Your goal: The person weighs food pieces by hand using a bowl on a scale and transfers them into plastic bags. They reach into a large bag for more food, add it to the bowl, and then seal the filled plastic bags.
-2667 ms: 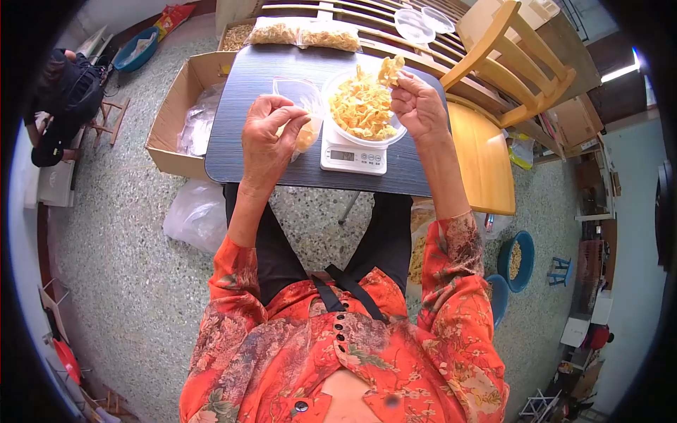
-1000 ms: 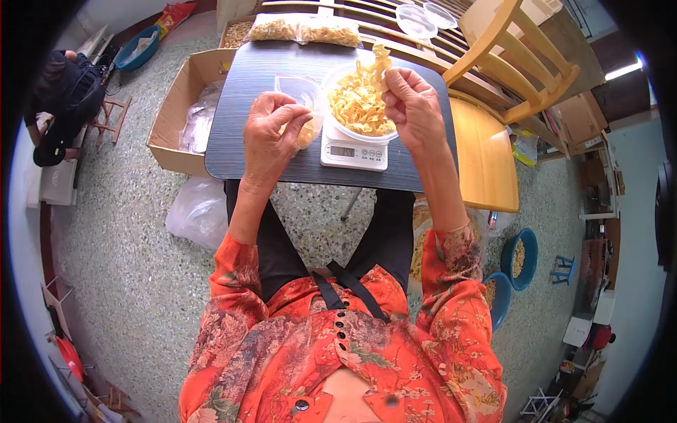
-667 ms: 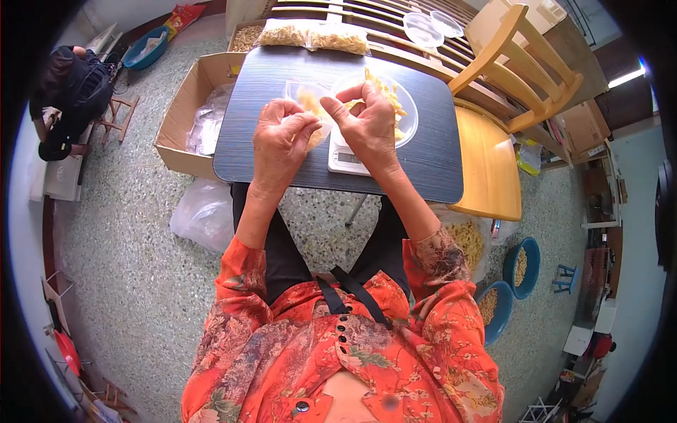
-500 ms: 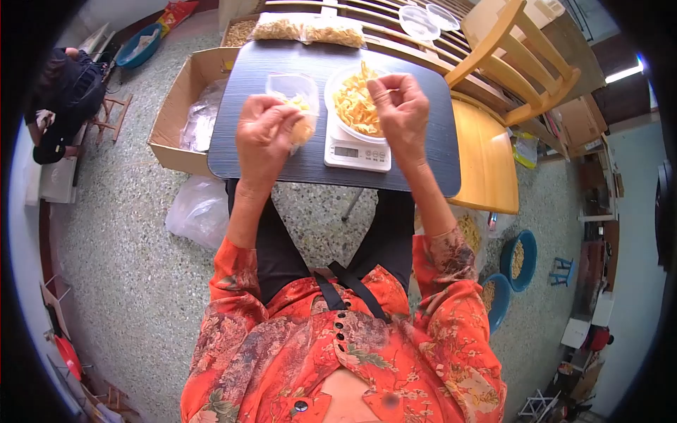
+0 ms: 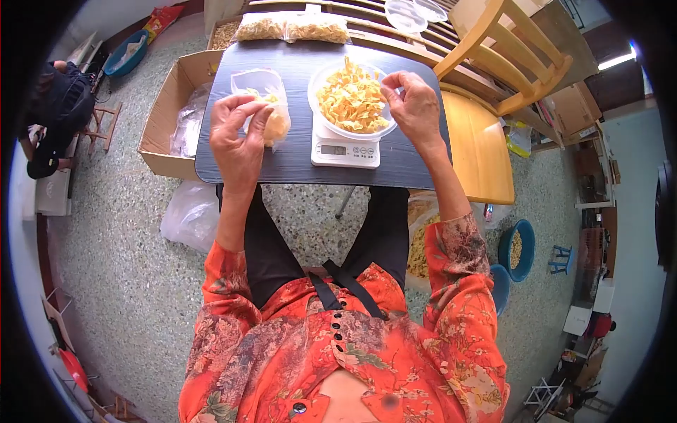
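Note:
My left hand [image 5: 238, 135] is closed in a pinch at the near side of a clear plastic bag [image 5: 266, 79], which holds some yellowish dried pieces. A white digital scale [image 5: 344, 152] sits beside the bag on the dark table. On the scale, a clear round bowl [image 5: 315, 99] is heaped with yellow dried slices [image 5: 350, 101]. Over the bowl's right rim is my right hand [image 5: 415, 107], thumb and fingers drawn together. Whether its fingertips hold a slice or touch the rim is hidden.
Two filled bags [image 5: 290, 28] lie along the far edge of the dark table [image 5: 282, 163]. An open cardboard box [image 5: 166, 116] stands left. A wooden chair [image 5: 483, 151] adjoins on the right, with blue basins [image 5: 520, 250] on the floor. Another person [image 5: 62, 106] sits far left.
My left hand and the plastic bag have shifted left, away from the bowl. My right hand has drawn back rightward from over the slices to the bowl's rim. The view has shifted slightly.

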A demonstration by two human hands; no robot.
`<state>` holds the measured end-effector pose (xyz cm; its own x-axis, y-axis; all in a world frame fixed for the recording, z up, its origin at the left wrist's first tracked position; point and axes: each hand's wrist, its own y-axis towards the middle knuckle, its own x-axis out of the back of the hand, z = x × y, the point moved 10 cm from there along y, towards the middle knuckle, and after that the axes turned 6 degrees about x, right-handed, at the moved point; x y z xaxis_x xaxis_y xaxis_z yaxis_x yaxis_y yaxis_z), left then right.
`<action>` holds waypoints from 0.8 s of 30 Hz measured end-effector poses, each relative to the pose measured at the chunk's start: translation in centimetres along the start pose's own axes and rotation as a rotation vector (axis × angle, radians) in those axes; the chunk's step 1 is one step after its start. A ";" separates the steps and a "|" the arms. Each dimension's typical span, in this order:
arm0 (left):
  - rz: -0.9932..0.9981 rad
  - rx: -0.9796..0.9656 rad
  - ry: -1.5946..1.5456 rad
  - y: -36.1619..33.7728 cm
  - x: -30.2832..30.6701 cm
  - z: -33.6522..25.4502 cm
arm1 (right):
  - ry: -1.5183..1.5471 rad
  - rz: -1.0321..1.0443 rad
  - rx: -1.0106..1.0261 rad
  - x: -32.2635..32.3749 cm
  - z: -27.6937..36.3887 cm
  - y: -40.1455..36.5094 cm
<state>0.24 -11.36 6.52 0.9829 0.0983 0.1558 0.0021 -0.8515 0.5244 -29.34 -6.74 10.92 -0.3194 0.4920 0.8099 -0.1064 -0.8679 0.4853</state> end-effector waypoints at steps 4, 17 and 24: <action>-0.024 0.011 -0.056 -0.6 0.4 0.3 | 0.042 0.047 0.072 -0.5 1.1 0.2; 0.010 0.008 0.010 -1.2 -0.2 -0.5 | -0.200 0.198 0.178 -4.4 3.8 -0.1; 0.031 -0.006 0.027 -1.2 -0.6 -0.7 | -0.008 0.048 0.126 -2.1 2.4 0.2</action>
<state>-0.46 -10.08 6.41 0.9772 0.0857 0.1943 -0.0296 -0.8510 0.5243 -26.38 -7.82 10.11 -0.3138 0.4513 0.8354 0.0277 -0.8751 0.4831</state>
